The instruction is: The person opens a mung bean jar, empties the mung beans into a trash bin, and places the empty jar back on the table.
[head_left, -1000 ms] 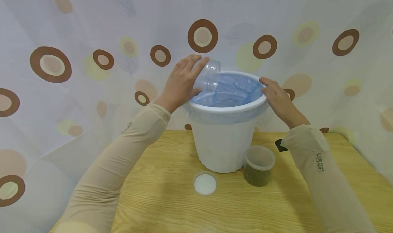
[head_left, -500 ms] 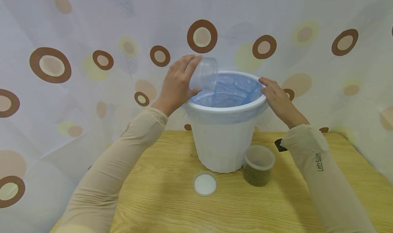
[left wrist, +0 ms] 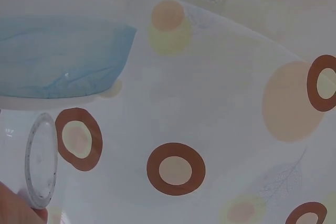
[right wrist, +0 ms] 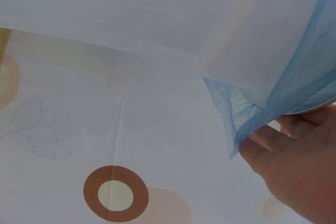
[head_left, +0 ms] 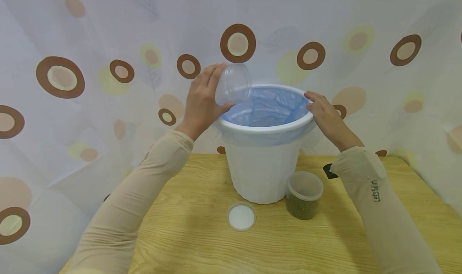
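My left hand (head_left: 203,97) holds a clear plastic jar (head_left: 236,83), tipped on its side above the left rim of a white trash can (head_left: 261,169). No contents show in the jar. Its round base (left wrist: 41,161) and part of the thumb appear in the left wrist view. A blue plastic bag (head_left: 270,105) lines the can and folds over the rim. On the right side, my right hand (head_left: 330,119) grips the rim; the right wrist view has its fingers (right wrist: 270,140) against the bag's overhanging edge. The bottom of the can's inside is hidden.
A clear tub (head_left: 304,197) partly filled with a dark green-brown, crumbly material stands by the can's right foot. In front lies a small round white piece with a clear rim (head_left: 241,217). A black object (head_left: 329,171) lies near the right sleeve. A patterned sheet (head_left: 144,33) hangs behind the wooden table (head_left: 202,242).
My left hand has moved slightly left and up with the jar, whose mouth has turned further away from my view. The right hand and the can have stayed put.
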`<state>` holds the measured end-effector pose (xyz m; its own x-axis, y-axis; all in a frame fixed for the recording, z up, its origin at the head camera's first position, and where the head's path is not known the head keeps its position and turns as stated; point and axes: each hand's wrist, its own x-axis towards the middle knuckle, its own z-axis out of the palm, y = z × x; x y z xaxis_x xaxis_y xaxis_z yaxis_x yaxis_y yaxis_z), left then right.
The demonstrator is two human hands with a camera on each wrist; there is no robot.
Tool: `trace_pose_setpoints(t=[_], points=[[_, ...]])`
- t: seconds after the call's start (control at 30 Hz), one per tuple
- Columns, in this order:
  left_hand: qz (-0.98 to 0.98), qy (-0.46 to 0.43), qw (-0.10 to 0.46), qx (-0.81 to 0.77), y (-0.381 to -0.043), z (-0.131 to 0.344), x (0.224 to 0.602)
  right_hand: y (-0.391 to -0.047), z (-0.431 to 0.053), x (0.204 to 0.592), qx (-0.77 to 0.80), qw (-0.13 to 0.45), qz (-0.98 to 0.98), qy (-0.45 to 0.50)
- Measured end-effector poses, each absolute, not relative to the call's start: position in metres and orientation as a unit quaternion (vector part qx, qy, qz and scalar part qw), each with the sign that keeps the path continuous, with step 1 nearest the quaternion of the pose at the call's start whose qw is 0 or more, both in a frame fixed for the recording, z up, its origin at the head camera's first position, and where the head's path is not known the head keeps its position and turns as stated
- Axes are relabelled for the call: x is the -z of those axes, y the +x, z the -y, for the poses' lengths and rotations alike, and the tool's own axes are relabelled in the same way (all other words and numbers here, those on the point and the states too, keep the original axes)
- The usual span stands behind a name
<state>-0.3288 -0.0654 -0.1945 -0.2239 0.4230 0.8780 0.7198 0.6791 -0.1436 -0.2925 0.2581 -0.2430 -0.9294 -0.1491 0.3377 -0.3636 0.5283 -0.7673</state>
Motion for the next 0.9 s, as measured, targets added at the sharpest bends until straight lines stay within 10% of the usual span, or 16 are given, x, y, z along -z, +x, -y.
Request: trace_pose_setpoints(t=[0.9], points=[[0.785,-0.259,0.398,0.398,-0.314,0.076,0.192,-0.293,-0.257,0.243,-0.458,0.116,0.87,0.142]])
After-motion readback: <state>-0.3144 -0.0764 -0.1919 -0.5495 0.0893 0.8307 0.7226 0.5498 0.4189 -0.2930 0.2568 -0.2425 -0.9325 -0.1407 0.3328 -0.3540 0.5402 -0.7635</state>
